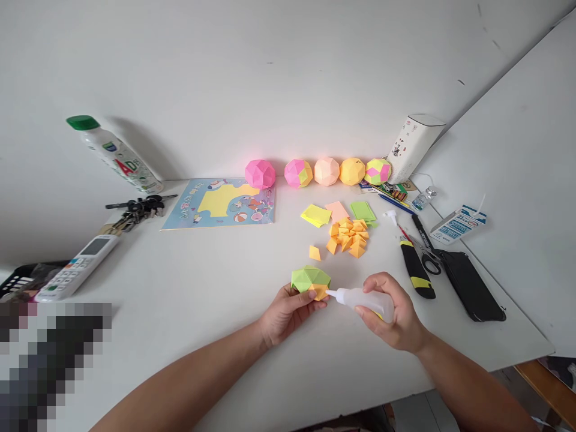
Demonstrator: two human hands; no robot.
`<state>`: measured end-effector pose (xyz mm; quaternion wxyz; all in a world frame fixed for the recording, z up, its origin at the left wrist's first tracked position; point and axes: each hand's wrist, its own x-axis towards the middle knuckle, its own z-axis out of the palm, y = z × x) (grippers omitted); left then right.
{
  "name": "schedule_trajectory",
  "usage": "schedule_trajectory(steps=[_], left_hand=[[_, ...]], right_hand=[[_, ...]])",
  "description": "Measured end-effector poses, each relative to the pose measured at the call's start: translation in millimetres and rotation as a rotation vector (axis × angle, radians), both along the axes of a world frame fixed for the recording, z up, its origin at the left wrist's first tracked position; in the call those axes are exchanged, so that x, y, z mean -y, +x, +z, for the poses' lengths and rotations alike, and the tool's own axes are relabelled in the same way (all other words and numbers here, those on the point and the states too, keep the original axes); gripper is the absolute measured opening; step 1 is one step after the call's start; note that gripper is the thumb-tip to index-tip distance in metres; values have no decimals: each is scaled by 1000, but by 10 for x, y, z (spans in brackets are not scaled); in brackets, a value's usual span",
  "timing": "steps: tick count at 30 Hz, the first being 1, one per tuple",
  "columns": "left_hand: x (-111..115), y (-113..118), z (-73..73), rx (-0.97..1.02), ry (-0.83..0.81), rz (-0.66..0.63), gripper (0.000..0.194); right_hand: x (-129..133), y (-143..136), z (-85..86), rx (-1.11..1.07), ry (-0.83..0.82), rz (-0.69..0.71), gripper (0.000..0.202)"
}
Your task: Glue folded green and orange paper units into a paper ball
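Observation:
Between the thumb and fingers of my left hand [290, 312] is a faceted paper ball [310, 277], green with an orange piece at its lower right. My right hand [396, 318] is wrapped round a white squeeze glue bottle [360, 299], tilted on its side. The bottle's thin nozzle points left and reaches the orange piece, but I cannot tell whether glue is coming out. Just beyond the ball lies one loose orange paper piece [314, 252]. A heap of folded orange paper pieces [348, 236] sits a little farther back.
Several finished paper balls [326, 172] line the wall. Yellow sheets [316, 215] and green sheets [362, 212] lie behind the heap. At right are a utility knife [416, 267], scissors [431, 263] and a black pouch [472, 285]. Leftward stand a bottle [119, 157], keys [137, 211] and a remote [78, 267].

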<state>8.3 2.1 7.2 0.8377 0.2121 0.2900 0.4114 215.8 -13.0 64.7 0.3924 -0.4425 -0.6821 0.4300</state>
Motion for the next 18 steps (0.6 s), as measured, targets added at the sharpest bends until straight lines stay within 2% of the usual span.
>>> schedule_trajectory(steps=[9,18], left_hand=[[-6,6,-4,-15,5,1,21],[2,1,7,-40,52,-32,18]], right_hand=[[17,7,-4,-9,-72,7,28],[-36,-13,7,51,163,26,24]])
